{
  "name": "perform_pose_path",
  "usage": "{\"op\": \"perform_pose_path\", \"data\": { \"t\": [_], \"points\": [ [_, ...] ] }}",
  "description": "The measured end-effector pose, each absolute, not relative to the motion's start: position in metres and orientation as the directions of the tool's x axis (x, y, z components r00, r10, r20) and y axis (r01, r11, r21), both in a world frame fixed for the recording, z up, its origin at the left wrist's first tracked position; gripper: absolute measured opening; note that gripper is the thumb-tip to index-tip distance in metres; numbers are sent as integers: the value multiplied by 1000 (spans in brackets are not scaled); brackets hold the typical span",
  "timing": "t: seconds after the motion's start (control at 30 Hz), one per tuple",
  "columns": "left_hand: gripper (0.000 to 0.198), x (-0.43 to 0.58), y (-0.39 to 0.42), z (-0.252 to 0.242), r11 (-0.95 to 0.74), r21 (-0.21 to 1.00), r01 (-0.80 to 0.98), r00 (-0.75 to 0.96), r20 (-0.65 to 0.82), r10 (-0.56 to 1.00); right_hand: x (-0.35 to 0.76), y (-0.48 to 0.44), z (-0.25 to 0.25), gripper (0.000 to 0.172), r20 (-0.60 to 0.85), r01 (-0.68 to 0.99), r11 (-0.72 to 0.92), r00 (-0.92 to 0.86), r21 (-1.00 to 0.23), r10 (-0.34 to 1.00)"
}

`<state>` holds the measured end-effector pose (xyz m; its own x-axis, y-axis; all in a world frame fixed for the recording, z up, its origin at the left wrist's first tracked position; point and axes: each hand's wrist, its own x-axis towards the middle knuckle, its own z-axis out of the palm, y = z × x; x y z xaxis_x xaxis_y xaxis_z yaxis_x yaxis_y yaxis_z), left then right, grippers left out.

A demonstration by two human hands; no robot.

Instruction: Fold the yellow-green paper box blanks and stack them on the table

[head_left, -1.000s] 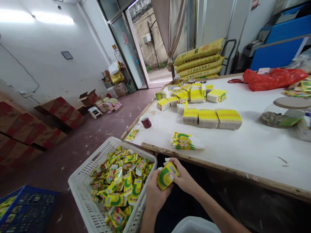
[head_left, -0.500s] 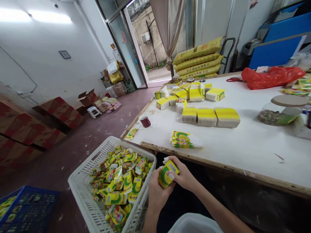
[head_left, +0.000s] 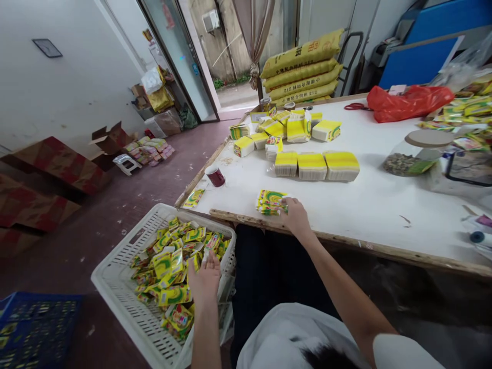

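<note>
My left hand (head_left: 205, 279) hovers over the white plastic crate (head_left: 126, 246) full of yellow-green folded boxes (head_left: 172, 266), fingers loosely spread, touching or just above the pile. My right hand (head_left: 295, 215) rests on the white table (head_left: 369, 205) near its front edge, fingers curled onto a small stack of flat yellow-green box blanks (head_left: 271, 201). Whether those fingers pinch a blank is hidden.
Bundles of flat blanks (head_left: 315, 165) lie mid-table, with more packs (head_left: 284, 128) behind. A red cup (head_left: 215, 176), a red plastic bag (head_left: 409, 101) and a clear jar (head_left: 417, 156) are on the table. Yellow sacks (head_left: 303, 72) are stacked behind. A blue crate (head_left: 36, 320) stands at the lower left.
Both hands held one folded box in my lap. Now the left hand is over the crate and the right hand has reached up to the stack of blanks. The view has tilted down.
</note>
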<state>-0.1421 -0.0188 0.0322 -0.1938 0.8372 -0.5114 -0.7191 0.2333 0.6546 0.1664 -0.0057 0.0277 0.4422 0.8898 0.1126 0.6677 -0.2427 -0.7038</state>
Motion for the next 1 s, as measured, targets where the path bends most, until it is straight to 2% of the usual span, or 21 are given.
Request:
{"op": "perform_pose_path", "data": {
  "t": [0.1,0.3,0.47,0.6,0.67,0.73,0.8,0.87,0.9,1.0],
  "points": [
    [22,-125,-25,34,345,545,-764,-47,-581,813,179,12,23,32,71,694,-367,516,-620,854],
    [17,-105,-28,32,362,549,-753,-39,-587,809,180,24,25,26,1,721,-449,529,-528,849],
    [20,-104,-30,34,363,551,-751,-31,-579,814,183,27,39,28,-17,697,-450,533,-559,846],
    [20,-99,-32,21,374,613,-696,-35,-549,835,169,13,51,23,24,660,-369,505,-655,863],
    [19,-96,-34,9,342,658,-671,-16,-474,880,148,0,54,20,37,638,-266,421,-723,907],
    [21,-92,-36,0,265,676,-688,-12,-375,927,119,-17,54,20,25,593,-135,253,-794,967],
    [27,-90,-40,-4,197,671,-715,-15,-296,955,84,-35,51,27,-9,505,-24,31,-863,999],
    [36,-92,-44,-1,112,679,-726,-75,-239,968,52,-51,46,34,-38,394,20,-140,-919,989],
    [39,-94,-45,2,65,685,-725,-113,-212,971,38,-58,42,34,-45,329,20,-189,-944,981],
    [47,-101,-48,13,-50,702,-710,-195,-128,972,12,-74,29,44,-26,-68,-48,-291,-997,956]
  ]
}}
